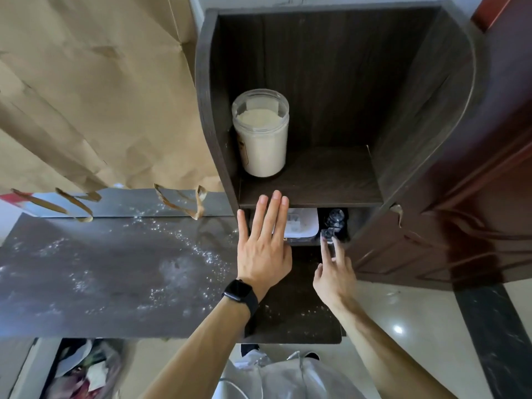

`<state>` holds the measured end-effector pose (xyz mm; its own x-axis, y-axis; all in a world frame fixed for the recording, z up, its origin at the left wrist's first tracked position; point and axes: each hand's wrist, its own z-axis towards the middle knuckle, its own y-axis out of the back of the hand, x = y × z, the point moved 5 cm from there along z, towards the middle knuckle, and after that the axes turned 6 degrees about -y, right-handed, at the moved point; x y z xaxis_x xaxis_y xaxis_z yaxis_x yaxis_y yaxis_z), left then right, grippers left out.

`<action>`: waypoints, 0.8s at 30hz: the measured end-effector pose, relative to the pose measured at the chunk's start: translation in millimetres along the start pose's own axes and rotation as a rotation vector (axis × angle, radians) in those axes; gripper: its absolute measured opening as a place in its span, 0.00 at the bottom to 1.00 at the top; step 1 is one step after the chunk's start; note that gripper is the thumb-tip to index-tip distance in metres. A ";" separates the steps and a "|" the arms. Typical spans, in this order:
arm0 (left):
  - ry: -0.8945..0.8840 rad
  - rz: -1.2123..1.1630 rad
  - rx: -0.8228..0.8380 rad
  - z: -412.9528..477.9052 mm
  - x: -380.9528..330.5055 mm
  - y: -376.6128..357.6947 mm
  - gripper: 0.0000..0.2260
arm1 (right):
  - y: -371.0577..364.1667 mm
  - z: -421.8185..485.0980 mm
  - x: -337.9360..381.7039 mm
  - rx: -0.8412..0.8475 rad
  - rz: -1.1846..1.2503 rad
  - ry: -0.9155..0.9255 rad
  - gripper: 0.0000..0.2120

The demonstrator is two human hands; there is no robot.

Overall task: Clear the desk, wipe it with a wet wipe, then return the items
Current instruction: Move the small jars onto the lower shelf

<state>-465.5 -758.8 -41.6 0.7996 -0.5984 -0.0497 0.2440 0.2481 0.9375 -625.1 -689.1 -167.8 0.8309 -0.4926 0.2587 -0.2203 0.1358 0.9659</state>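
Left hand (pixel 263 249) flat, open, empty; right hand (pixel 334 272) open, fingertips touching small glass jar (pixel 331 234) — not gripped; could tip in cramped lower shelf (pixel 305 242) — desk (pixel 115 269) unwiped

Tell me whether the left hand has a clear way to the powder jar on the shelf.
Probably yes. The left hand lies flat and empty at the shelf's front edge, and the jar stands just beyond in the open compartment with nothing between them.
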 end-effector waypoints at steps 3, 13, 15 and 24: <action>0.001 -0.010 -0.005 0.2 0.1 -1.8 0.45 | 0.6 2.3 1.4 0.044 -0.038 -0.003 0.35; 0.015 0.006 0.028 1.4 -0.2 -2.0 0.46 | 1.9 1.6 -13.0 0.099 -0.058 0.016 0.42; 0.021 0.012 0.036 1.7 -0.1 -2.1 0.46 | -0.1 2.1 -15.0 0.113 -0.046 0.011 0.44; 0.010 0.021 0.058 0.7 -1.1 0.1 0.45 | 2.3 6.9 -20.2 0.124 -0.090 0.031 0.44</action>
<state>-466.8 -758.6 -41.3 0.8098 -0.5858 -0.0335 0.1952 0.2152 0.9569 -645.9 -684.8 -170.8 0.8653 -0.4706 0.1725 -0.2038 -0.0159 0.9789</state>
